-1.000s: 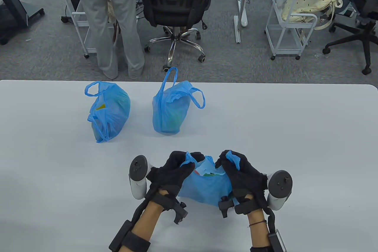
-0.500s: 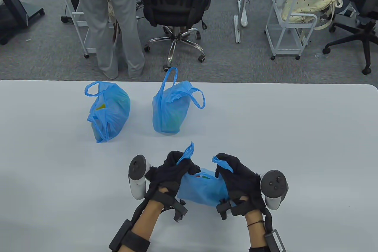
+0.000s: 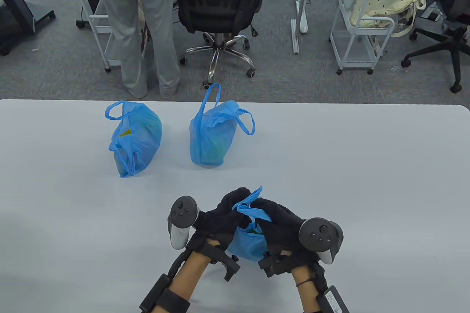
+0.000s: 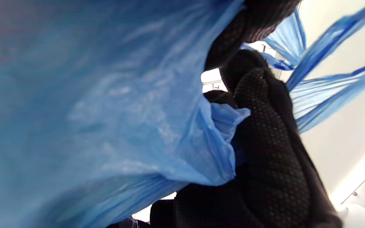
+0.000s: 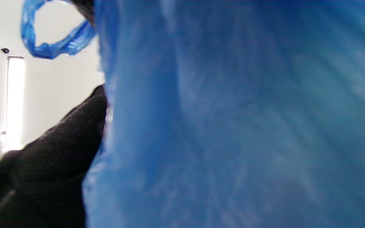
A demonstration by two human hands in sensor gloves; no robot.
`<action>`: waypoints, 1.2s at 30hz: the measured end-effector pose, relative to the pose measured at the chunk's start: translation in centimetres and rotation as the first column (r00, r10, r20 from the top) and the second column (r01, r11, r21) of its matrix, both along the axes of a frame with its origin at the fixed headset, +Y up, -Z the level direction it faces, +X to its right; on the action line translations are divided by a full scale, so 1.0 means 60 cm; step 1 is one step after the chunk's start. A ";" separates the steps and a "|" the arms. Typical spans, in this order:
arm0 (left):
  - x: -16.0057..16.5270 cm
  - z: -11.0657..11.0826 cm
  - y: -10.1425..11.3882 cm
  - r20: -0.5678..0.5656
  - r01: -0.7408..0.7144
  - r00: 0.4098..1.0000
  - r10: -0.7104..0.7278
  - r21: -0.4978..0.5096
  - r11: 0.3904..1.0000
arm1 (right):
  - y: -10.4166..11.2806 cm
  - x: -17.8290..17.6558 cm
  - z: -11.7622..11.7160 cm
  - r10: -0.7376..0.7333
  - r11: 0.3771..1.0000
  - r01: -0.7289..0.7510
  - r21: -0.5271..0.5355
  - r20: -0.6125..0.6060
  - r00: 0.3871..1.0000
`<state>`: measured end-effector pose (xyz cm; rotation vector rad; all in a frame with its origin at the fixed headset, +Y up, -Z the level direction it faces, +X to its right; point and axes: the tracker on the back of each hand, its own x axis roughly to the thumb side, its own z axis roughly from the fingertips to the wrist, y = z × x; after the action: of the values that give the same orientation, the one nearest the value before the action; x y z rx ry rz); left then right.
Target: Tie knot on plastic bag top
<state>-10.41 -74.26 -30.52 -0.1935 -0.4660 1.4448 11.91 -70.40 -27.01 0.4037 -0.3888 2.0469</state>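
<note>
A small blue plastic bag (image 3: pixel 249 245) with something inside sits near the table's front edge between both gloved hands. My left hand (image 3: pixel 226 214) grips one handle (image 3: pixel 253 194), which sticks up and to the right. My right hand (image 3: pixel 273 215) grips the other handle (image 3: pixel 253 213), drawn leftward across the first. The two hands touch above the bag's mouth. In the left wrist view the blue bag (image 4: pixel 106 120) fills the frame beside gloved fingers (image 4: pixel 265 133). The bag (image 5: pixel 233 126) also fills the right wrist view, with a handle loop (image 5: pixel 48 47) at top left.
Two more filled blue bags (image 3: pixel 136 138) (image 3: pixel 213 137) stand further back on the white table (image 3: pixel 367 166), left of centre. Beyond the far edge are a standing person (image 3: pixel 141 26), an office chair (image 3: pixel 220 12) and a white cart (image 3: pixel 361 26).
Both hands have come together over the bag, from about a bag's width apart. The two handles now cross, and the bag's top is bunched narrow.
</note>
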 end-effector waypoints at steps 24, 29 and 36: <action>0.004 0.009 0.007 0.039 0.099 0.994 -0.104 0.120 0.988 | 0.017 -0.040 0.019 0.469 0.841 -0.511 0.180 0.230 0.853; 0.004 0.015 0.012 -0.034 0.109 0.994 -0.105 0.135 0.985 | 0.021 -0.049 0.027 0.525 0.793 -0.576 0.200 0.257 0.812; -0.003 0.014 0.010 -0.119 0.030 0.993 -0.017 0.106 0.994 | 0.022 -0.048 0.026 0.523 0.795 -0.570 0.209 0.241 0.817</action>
<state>-10.58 -73.67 -29.71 -0.0274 -0.4423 1.3956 9.04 -69.07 -25.44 0.5583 -0.7342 2.6224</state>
